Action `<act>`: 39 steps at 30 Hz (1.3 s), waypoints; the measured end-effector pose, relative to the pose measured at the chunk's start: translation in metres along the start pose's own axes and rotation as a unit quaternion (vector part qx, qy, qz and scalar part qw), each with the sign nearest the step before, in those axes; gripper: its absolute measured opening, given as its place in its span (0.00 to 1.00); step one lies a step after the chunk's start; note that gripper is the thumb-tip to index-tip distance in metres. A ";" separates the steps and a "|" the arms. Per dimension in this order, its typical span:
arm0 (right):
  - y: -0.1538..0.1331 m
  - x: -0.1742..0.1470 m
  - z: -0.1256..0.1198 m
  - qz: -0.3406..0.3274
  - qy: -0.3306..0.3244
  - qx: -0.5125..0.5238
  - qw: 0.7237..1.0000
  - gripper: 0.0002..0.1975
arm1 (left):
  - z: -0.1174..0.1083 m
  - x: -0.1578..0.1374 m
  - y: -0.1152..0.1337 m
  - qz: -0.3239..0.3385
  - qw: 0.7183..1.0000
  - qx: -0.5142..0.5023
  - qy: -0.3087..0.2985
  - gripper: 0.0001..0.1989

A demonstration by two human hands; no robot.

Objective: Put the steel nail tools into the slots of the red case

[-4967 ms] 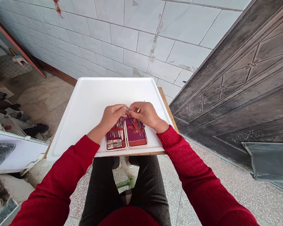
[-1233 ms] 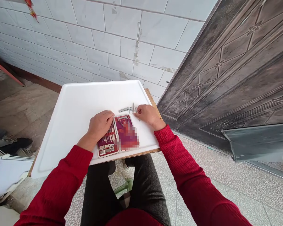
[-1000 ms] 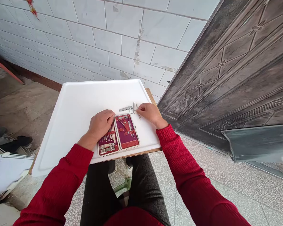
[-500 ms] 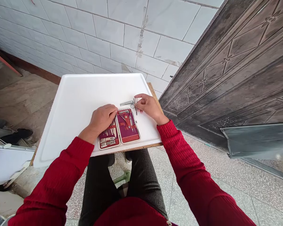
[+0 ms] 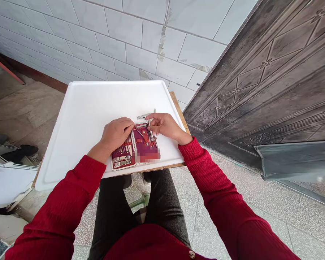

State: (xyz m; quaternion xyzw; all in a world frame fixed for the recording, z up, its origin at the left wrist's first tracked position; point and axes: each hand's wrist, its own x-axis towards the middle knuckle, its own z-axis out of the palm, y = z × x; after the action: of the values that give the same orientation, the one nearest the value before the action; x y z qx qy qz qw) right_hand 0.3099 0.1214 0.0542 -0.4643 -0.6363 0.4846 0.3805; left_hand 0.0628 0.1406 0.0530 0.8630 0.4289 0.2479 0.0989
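An open manicure case (image 5: 147, 156) with a red and purple lining lies on the white tabletop, nail tools strapped in both halves. My left hand (image 5: 117, 133) rests over the upper left of the case, fingers bent together on its edge near the hinge. Over the top right corner of the case, my right hand (image 5: 164, 126) pinches a slim metal tool (image 5: 149, 122) that looks like tweezers, mostly hidden by the fingers. Just behind those fingers, a nail clipper (image 5: 142, 116) lies on the tabletop. A pointed metal tip (image 5: 155, 110) shows beyond the right hand; its other end is covered.
The white tabletop (image 5: 97, 101) has a raised rim and sits on a wooden board (image 5: 178, 108). A tiled wall (image 5: 127, 32) stands behind it, and a dark patterned metal door (image 5: 249, 83) is on the right. Below is a green stool (image 5: 141, 203).
My right hand has moved left and slightly towards me with the slim tool, from beside the case to over its top right corner. My left hand stays on the case.
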 end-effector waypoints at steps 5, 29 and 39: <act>0.002 0.001 -0.002 0.019 -0.017 -0.013 1.000 0.13 | -0.001 0.000 0.001 0.000 1.000 -0.001 0.002 0.15; -0.005 0.007 -0.026 0.060 0.240 -0.333 0.910 0.06 | -0.003 -0.001 0.002 -0.009 1.000 0.001 -0.007 0.15; -0.008 0.021 -0.005 -0.021 0.152 -0.448 0.881 0.14 | -0.003 -0.001 0.002 -0.004 1.000 0.006 -0.006 0.16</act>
State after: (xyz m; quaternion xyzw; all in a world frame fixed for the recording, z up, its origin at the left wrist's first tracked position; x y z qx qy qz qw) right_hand 0.3072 0.1418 0.0644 -0.6397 -0.7294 0.0638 0.2339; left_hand 0.0621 0.1383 0.0556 0.8635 0.4331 0.2394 0.0976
